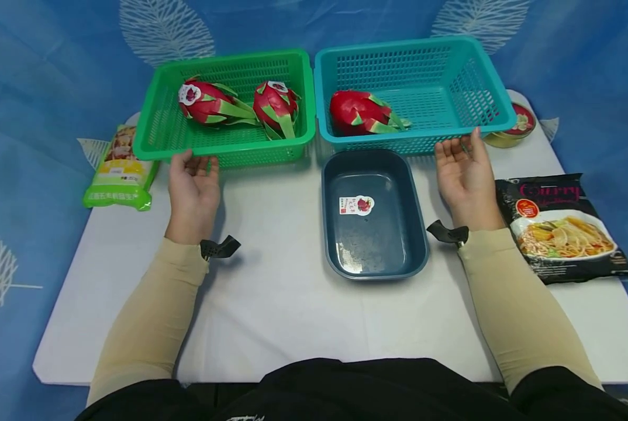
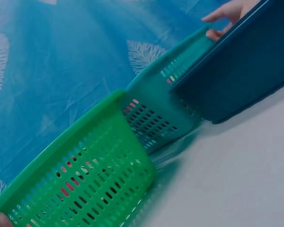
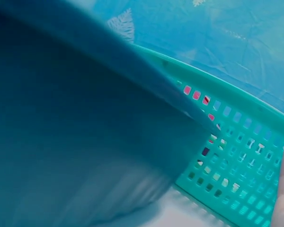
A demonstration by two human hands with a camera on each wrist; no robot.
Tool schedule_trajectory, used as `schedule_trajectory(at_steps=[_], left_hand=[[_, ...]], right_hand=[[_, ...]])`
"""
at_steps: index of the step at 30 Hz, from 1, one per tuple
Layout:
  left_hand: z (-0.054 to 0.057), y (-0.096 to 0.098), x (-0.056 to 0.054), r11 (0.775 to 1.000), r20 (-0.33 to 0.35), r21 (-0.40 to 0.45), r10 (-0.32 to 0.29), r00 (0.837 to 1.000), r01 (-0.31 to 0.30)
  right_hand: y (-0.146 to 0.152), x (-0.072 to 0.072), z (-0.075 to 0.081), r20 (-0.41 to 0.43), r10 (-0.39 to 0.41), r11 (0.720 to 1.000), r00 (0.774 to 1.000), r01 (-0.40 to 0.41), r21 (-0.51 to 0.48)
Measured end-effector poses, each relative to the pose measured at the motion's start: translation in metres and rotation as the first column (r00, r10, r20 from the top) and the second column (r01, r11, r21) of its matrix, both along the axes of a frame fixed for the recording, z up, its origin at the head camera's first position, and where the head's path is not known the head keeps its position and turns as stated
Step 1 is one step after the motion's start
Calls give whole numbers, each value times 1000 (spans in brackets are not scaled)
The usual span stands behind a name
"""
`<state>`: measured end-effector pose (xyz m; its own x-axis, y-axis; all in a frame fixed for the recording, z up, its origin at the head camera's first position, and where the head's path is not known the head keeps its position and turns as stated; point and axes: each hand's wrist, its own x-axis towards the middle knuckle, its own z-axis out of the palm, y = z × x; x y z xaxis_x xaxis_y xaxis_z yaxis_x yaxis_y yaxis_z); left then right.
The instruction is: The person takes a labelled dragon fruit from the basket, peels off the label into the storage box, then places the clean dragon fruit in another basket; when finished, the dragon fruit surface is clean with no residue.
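At the front of the green basket (image 1: pixel 230 156) my left hand (image 1: pixel 194 196) is palm up, its loosely bent fingers touching the outer wall. Inside that basket lie two dragon fruits, one (image 1: pixel 209 104) on the left and one (image 1: pixel 276 110) on the right. My right hand (image 1: pixel 466 181) touches the front of the blue basket (image 1: pixel 424 142) near its right corner, thumb by the rim, fingers against the wall. A third dragon fruit (image 1: pixel 363 112) lies in the blue basket's left half. Between my hands stands a dark blue tub (image 1: pixel 372 245) with a dragon fruit sticker (image 1: pixel 357 205) on its bottom.
A green food packet (image 1: pixel 119 181) lies left of the green basket. On the right are a round tin (image 1: pixel 519 126), partly behind the blue basket, and a black curry noodle packet (image 1: pixel 561 228) beside my right wrist. Everything stands on a white table (image 1: pixel 272 316).
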<state>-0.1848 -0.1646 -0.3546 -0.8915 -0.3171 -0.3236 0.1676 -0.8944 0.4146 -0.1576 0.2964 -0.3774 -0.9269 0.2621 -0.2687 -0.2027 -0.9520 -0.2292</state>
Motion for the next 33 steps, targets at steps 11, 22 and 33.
schedule_trajectory(at_steps=[11, 22, 33], left_hand=[[-8, -9, -4, 990, -34, 134, 41, 999, -36], [-12, -6, -9, 996, -59, 93, 17, 998, -12], [-16, -7, -13, 999, -83, 45, 28, 996, -24]], right_hand=[[4, 10, 8, 51, -42, 972, 998, 29, 233], [-29, 10, 80, -110, 43, 663, 993, 54, 747], [-192, -70, 122, 326, 290, -447, 900, -174, 878]])
